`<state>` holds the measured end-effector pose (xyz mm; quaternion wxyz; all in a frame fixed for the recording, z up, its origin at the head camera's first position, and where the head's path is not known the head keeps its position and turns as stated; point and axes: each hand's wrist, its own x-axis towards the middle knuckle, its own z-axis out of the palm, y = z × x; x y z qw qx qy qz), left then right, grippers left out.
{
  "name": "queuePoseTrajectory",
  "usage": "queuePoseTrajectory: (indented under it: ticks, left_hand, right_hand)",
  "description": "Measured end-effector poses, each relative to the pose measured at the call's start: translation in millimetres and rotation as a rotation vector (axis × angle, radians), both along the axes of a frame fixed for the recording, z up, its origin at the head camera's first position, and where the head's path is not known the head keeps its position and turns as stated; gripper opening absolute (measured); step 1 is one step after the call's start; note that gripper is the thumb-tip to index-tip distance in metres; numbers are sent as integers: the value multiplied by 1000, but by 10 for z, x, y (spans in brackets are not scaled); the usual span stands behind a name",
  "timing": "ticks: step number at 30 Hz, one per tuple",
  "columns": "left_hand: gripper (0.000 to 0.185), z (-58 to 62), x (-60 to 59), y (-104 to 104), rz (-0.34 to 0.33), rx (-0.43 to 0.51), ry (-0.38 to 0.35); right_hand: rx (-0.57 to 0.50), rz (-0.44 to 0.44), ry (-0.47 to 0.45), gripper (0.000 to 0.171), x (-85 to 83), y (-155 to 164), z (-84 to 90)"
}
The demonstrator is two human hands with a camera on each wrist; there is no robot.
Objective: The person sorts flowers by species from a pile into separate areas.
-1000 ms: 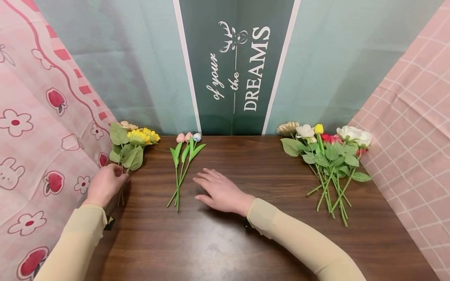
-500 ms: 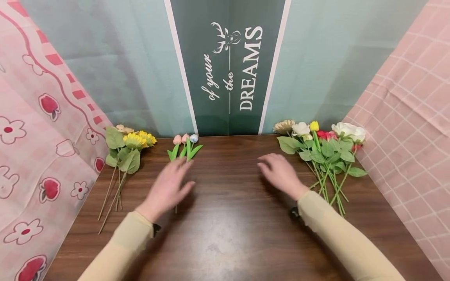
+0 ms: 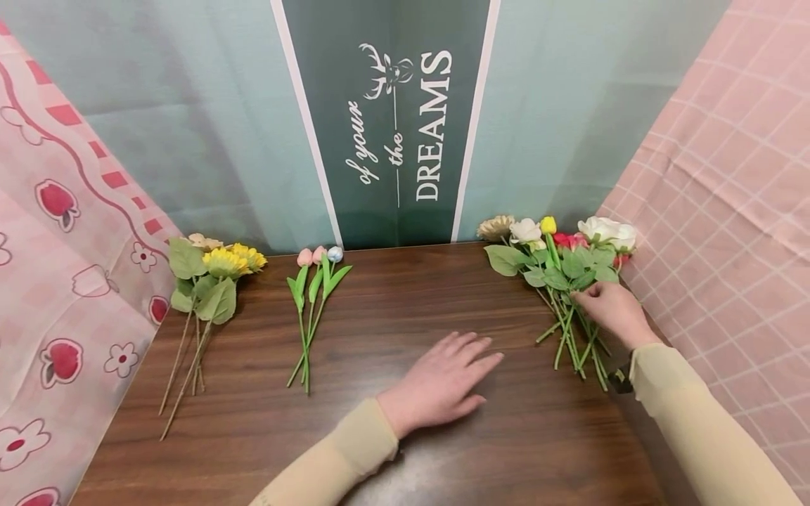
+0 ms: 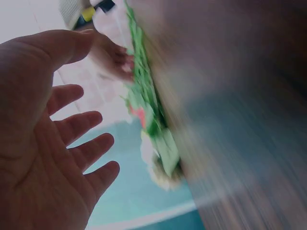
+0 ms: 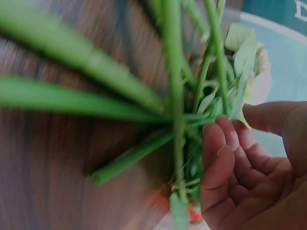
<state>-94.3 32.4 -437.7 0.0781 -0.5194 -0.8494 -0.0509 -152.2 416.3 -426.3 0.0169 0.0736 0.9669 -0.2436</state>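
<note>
A bunch of mixed artificial flowers (image 3: 563,270), white, yellow, red and beige with green leaves, lies at the back right of the dark wooden table (image 3: 392,309). My right hand (image 3: 588,299) rests on its stems, fingers curled down onto them. In the right wrist view the fingertips (image 5: 213,136) touch the green stems (image 5: 175,120) while the thumb stands apart. My left hand (image 3: 468,372) lies flat on the table's middle with straight, spread fingers, holding nothing. The blurred left wrist view shows that open palm (image 4: 72,139) facing the same bunch (image 4: 144,110).
Three small tulips (image 3: 310,302) lie at the back centre-left. A sunflower bunch (image 3: 209,281) lies at the far left edge. Pink patterned cloth (image 3: 57,281) hangs on the left, pink checked cloth (image 3: 728,211) on the right, and a green banner (image 3: 386,126) behind.
Both hands have swept right. The left went from the sunflower bunch, past the tulips, to the table's middle. The right went from the middle onto the mixed bunch's stems. The camera view shifted right.
</note>
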Motion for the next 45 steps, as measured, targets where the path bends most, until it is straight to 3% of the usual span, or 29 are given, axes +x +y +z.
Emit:
queuePoseTrajectory:
  ticks: [7,18,25,35,40,45]
  left_hand:
    - [74,-23,116,358,-23,-59,43]
    - [71,-68,131,350,-42,-75,4]
    - [71,-57,107,331,-37,-52,-20]
    - [69,-37,-5,268,17,-11,-95]
    - [60,-7,-124,179,113,78,-245]
    - [42,25,-292,28,282,278,-564]
  right_hand:
    - [-110,7,-130,56,-67,72,3]
    - [-280,-41,-195,51,-182,156,-88]
    - [-403,-83,-149,44,-142,188,-117]
    - [-365,-84,63,46,-35,22,32]
    - [-411,-75,132,44,-16,-383,161]
    - [-552,-22,153,43,-81,-990,146]
